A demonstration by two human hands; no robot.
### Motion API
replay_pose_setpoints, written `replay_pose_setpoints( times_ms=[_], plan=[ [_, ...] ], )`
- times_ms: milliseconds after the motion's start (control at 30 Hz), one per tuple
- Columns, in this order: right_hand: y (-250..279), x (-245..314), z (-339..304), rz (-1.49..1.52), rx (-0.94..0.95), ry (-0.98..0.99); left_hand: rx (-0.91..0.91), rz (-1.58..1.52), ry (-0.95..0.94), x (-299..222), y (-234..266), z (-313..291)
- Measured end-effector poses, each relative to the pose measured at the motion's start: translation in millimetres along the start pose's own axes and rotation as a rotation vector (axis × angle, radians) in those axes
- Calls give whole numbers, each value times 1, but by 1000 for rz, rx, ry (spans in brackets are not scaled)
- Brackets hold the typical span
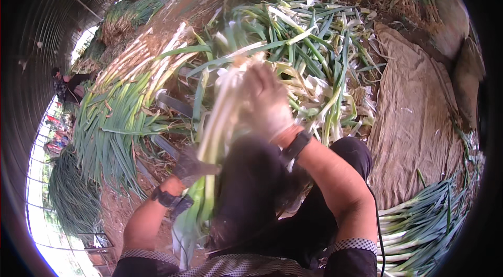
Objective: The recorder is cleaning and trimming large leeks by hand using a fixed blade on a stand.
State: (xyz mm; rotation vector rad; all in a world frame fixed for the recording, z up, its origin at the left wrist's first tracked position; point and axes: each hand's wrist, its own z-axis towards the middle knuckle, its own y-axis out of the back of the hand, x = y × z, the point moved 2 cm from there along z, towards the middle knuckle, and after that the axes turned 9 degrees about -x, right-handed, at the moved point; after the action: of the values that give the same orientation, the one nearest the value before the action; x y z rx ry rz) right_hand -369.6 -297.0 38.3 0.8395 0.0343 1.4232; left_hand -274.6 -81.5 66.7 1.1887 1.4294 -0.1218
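Observation:
My left hand (193, 168), in a dark glove, is closed around the green part of a small bunch of long green onions (222, 112). The bunch slants up and away, with its white stalks and roots at the far end and its green leaves trailing toward my lap. My right hand (268, 100), in a pale, dirt-stained glove, is beside the root end. Motion smears its fingers, so whether they grip the stalks is unclear. Just beyond the hands lies a heap of stripped leaves and peelings (319, 46).
Untrimmed green onions (126, 91) are piled at left over metal bars (175, 104). A brown cloth (414, 120) covers ground at right, with more onions (419, 224) at the lower right. Sacks (453, 20) stand far right; another person (70, 85) is far left.

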Motion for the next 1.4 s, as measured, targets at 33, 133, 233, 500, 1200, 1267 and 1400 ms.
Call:
replay_pose_setpoints(
  times_ms=[33,133,233,500,1200,1267,1400],
  plan=[
    [7,-8,12,30,-24,-163,27,-23,76,13,15,0],
    [18,-31,27,239,81,-340,86,-123,57,-3,42,-18],
    [-37,-59,9,593,328,-366,87,-111,43,0,54,-32],
    [-62,16,-18,366,263,-322,210,-196,140,46,47,-57],
    [-73,15,-9,824,309,-166,112,-489,303,105,90,-138],
    [-65,10,-9,1212,575,-389,190,-514,309,106,87,-134],
    [-65,0,-10,1519,457,-548,242,-556,359,120,78,-123]
  ],
)
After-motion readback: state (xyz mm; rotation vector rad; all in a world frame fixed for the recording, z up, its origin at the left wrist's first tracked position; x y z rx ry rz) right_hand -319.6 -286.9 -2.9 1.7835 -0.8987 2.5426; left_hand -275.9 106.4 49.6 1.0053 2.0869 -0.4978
